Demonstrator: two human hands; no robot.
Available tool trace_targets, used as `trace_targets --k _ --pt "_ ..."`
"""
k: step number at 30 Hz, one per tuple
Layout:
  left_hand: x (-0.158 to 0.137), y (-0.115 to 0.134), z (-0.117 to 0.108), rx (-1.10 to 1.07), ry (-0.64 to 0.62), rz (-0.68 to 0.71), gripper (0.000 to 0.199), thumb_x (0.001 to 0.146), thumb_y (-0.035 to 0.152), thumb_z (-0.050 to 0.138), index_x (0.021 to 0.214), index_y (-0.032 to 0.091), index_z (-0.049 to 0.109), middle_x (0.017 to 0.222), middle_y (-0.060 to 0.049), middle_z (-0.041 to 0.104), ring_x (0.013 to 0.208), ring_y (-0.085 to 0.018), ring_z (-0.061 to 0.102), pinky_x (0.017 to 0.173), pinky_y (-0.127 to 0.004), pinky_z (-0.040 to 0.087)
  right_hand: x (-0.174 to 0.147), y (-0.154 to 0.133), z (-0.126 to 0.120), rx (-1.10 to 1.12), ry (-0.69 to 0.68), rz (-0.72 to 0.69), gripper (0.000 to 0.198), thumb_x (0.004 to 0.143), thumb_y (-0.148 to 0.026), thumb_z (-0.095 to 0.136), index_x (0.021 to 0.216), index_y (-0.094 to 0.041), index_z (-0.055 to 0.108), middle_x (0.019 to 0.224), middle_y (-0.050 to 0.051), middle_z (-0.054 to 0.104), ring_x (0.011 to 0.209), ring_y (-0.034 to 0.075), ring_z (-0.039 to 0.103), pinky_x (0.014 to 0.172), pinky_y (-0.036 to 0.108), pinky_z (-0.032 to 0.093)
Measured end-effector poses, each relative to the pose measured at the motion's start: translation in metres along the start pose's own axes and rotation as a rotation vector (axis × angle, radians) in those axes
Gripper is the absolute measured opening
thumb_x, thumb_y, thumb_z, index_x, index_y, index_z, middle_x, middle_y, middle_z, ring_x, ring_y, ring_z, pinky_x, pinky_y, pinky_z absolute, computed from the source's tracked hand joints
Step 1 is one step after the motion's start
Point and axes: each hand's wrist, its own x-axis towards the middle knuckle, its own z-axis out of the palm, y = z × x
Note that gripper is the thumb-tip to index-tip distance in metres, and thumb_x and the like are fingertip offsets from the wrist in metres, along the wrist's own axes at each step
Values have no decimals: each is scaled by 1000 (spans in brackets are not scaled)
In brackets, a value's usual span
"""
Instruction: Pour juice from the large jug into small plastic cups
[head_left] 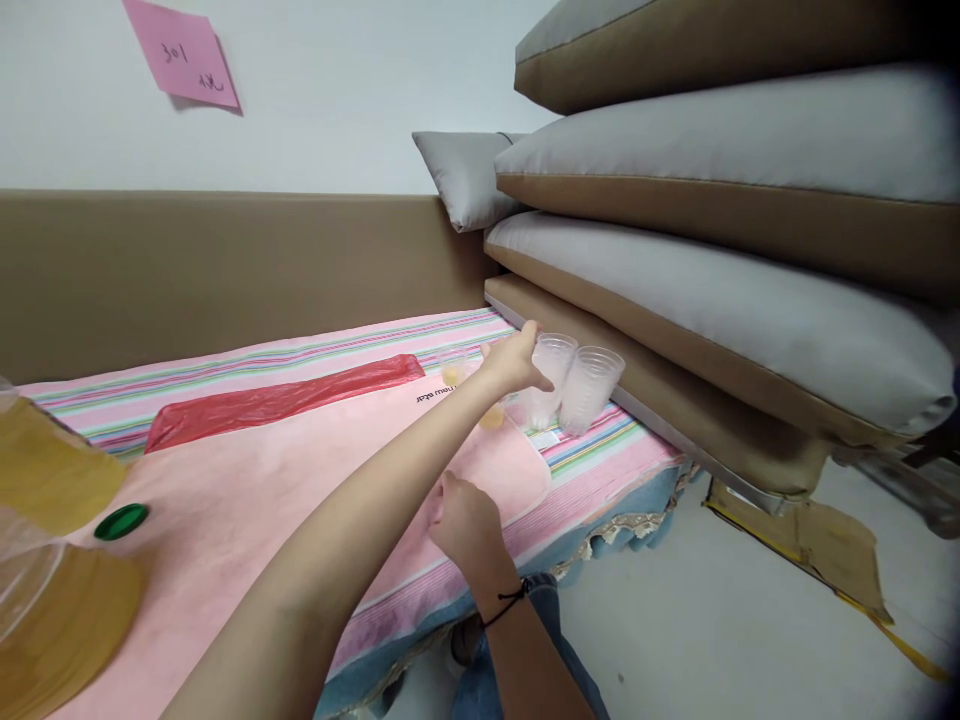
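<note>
My left hand (517, 362), at the end of an arm stretched across to the right, has its fingers apart beside two stacks of clear plastic cups. Its thumb overlaps the nearer cup stack (553, 375); whether it touches is unclear. The other cup stack (592, 390) leans just right of it. A clear cup (451, 370) with a little yellow liquid stands behind my left wrist, and more yellow liquid (493, 415) shows below that wrist. Beneath the left forearm, my right hand (469, 520) is closed with curled fingers over the pink mat (285, 500); its palm is hidden.
Two large clear containers of yellow liquid (67, 630) stand at the left, near a green cap (121, 521). A red plastic bag (285, 398) lies along the mat's back edge. Stacked cushions (712, 220) rise at the right. Flattened cardboard (802, 545) lies on the floor.
</note>
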Motion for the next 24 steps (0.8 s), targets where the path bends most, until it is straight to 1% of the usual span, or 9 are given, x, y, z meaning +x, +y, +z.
trace_targets --k 3,6,8,10,11,14,17,20,24 --pt "-16 13 -26 -114 95 47 85 48 18 89 124 18 51 110 -10 65 109 -35 61 99 -49 42 0 1 0 3 -8 11 33 79 -6 63 110 -15 60 101 5 66 95 23 64 66 26 38" --pt "-46 17 -53 -148 110 64 86 52 21 88 129 20 50 112 -9 64 108 -32 62 97 -46 44 0 2 0 6 -21 24 37 77 -6 67 111 -16 60 101 4 66 95 22 64 67 26 38" --pt "-71 11 -68 -107 96 14 88 50 20 88 129 21 50 112 -9 64 109 -32 62 96 -45 44 1 3 -1 5 -24 25 37 76 -6 68 111 -16 60 101 4 66 95 22 64 67 26 38" --pt "-97 -2 -78 -31 58 -57 91 51 23 88 132 23 47 116 -10 64 110 -32 61 96 -47 43 1 3 -1 3 -24 21 36 77 -6 68 110 -17 61 101 3 66 96 22 64 67 26 38" --pt "-110 -11 -81 13 15 -79 91 53 26 87 134 23 44 119 -11 64 110 -32 61 97 -48 42 1 4 -1 2 -25 20 36 77 -6 68 110 -17 61 101 4 66 96 22 64 68 26 38" --pt "-146 -36 -86 121 -78 -165 92 58 29 83 137 22 39 124 -13 63 114 -32 59 98 -48 40 0 5 0 -1 -26 10 37 78 -7 67 113 -16 59 102 5 66 99 22 63 69 26 38" --pt "-174 -54 -89 198 -157 -251 90 61 30 80 139 25 37 128 -12 62 113 -31 61 100 -48 37 -1 6 1 -1 -30 -1 38 79 -6 65 116 -16 58 102 5 66 98 22 63 68 26 37" --pt "-192 -64 -89 269 -190 -309 91 61 28 80 140 29 35 131 -11 62 112 -31 62 103 -49 31 -1 9 3 -1 -35 -12 38 79 -6 65 115 -16 58 97 5 66 94 21 62 67 26 35" --pt "-208 -74 -85 324 -203 -315 93 60 22 81 140 27 34 135 -12 61 121 -33 58 104 -50 28 -1 12 5 3 -38 -19 36 79 -8 65 114 -16 58 95 4 65 89 19 61 66 26 33"
